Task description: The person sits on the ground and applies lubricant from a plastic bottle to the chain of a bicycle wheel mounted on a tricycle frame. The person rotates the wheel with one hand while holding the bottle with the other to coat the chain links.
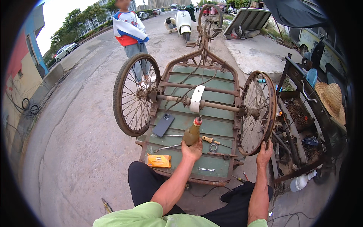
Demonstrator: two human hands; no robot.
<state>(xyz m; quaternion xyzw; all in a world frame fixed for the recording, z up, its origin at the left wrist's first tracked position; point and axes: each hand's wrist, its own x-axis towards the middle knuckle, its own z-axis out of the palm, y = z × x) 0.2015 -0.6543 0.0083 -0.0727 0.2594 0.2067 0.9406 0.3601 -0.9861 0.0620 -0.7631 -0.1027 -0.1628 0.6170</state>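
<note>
An upside-down tricycle lies before me, its green slatted bed (181, 77) facing up. My left hand (192, 150) is closed round the lower part of a brownish bottle (192, 133) with a red top, held over the bed below the axle (219, 106). My right hand (264, 152) grips the near rim of the rusty right wheel (273, 109). Around the bottle lie a dark phone (164, 125), a long wrench (166, 148), a screwdriver (208, 139), a roll of black tape (213, 147), an orange box (159, 160) and a small wrench (206, 169).
The left wheel (118, 94) has a tyre on it; a third wheel (210, 19) stands up at the far end. A metal cabinet of loose parts (298, 113), a straw hat (331, 97) and a white bottle (301, 182) are at right. A person (129, 30) stands beyond the left wheel. Pliers (107, 205) lie at lower left.
</note>
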